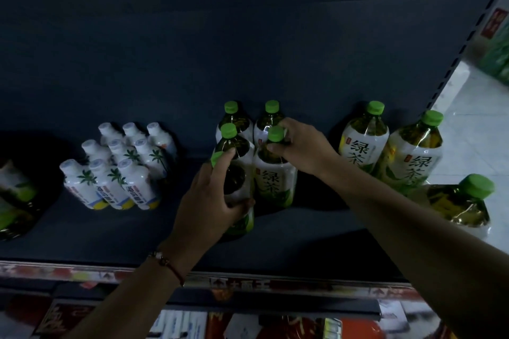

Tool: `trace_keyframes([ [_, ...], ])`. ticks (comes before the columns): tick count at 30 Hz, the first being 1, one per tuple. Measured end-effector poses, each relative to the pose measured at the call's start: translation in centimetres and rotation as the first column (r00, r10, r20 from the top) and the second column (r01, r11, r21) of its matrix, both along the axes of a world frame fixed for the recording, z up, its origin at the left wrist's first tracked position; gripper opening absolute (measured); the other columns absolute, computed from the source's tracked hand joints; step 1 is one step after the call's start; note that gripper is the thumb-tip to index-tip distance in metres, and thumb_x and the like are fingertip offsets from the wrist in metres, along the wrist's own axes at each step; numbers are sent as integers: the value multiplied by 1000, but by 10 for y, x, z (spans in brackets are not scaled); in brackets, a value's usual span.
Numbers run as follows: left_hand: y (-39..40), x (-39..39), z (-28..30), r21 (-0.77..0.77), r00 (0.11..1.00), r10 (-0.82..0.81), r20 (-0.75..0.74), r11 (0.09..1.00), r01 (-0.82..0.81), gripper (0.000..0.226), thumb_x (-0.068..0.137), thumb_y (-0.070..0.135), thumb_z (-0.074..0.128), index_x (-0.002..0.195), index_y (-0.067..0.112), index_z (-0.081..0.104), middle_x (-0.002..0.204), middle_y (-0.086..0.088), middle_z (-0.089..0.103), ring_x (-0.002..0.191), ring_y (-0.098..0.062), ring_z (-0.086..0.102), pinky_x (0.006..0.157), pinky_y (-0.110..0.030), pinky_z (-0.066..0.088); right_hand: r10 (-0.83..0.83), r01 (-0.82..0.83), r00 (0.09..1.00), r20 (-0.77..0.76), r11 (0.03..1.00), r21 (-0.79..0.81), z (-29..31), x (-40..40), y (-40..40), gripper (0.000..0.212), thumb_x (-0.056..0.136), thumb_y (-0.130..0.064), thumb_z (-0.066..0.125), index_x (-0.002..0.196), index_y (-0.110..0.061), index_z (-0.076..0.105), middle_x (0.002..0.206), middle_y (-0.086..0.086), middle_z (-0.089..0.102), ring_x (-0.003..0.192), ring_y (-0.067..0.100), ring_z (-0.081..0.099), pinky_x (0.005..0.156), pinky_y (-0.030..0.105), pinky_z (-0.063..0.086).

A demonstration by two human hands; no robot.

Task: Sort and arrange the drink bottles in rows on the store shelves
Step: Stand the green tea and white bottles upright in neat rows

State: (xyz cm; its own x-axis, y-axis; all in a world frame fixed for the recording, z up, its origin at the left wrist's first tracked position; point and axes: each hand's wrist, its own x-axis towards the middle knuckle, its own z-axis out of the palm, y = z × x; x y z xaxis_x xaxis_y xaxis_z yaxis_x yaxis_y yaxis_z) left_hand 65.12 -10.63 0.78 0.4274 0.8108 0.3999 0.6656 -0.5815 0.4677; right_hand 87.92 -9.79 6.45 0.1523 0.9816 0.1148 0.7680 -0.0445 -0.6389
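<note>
Green-capped tea bottles stand in two short columns on the dark shelf [137, 237]. My left hand [212, 195] is wrapped around the front bottle of the left column [242, 220], its cap peeking out at my fingertips. My right hand [303, 146] grips the neck of the front bottle of the right column [275, 181], fingers around its green cap. Behind them stand three more tea bottles [234, 118], touching each other. Two larger green tea bottles [363, 140] stand to the right, and a third [460, 203] stands off the shelf's end.
A block of several white bottles with palm-tree labels [118, 168] fills the left middle of the shelf. A green-labelled bottle [13, 201] sits at the far left edge. The shelf's price strip [248, 283] runs along the front, with packaged goods below. A white tiled floor shows at right.
</note>
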Motion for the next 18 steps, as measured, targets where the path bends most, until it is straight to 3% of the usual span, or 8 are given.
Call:
trace_keyframes([
  [3, -1, 1, 1, -6, 1000, 0, 11, 1000, 0, 101, 73, 51, 80, 151, 40, 18, 140, 2, 43, 130, -18, 45, 89, -35, 51, -6, 8, 997, -71, 1000, 25, -5, -5, 14, 26, 84, -36, 69, 103, -23, 59, 98, -5, 66, 93, 16, 62, 80, 35, 51],
  [10, -2, 1, 2, -11, 1000, 0, 29, 1000, 0, 101, 74, 48, 80, 152, 41, 15, 145, 3, 40, 133, -15, 42, 90, -30, 48, 8, -5, 987, -162, 1000, 16, -11, -16, 18, 26, 86, -38, 67, 105, -25, 56, 102, -4, 64, 95, 15, 62, 81, 37, 54],
  [15, -2, -2, 3, -25, 998, -11, 58, 1000, 12, 101, 75, 44, 81, 150, 45, 14, 147, 6, 38, 134, -13, 41, 91, -32, 49, 71, -72, 995, -70, 997, -14, -6, -3, -21, 33, 90, -40, 60, 119, -26, 56, 107, -5, 64, 96, 12, 62, 84, 36, 53],
  [18, 0, -3, 3, -35, 997, -9, 73, 999, 12, 101, 75, 41, 82, 152, 41, 18, 148, 4, 37, 135, -14, 41, 96, -32, 46, 27, -35, 989, 142, 998, 49, -8, 21, -55, 39, 89, -40, 62, 125, -26, 56, 111, -3, 57, 102, 14, 59, 85, 33, 50],
])
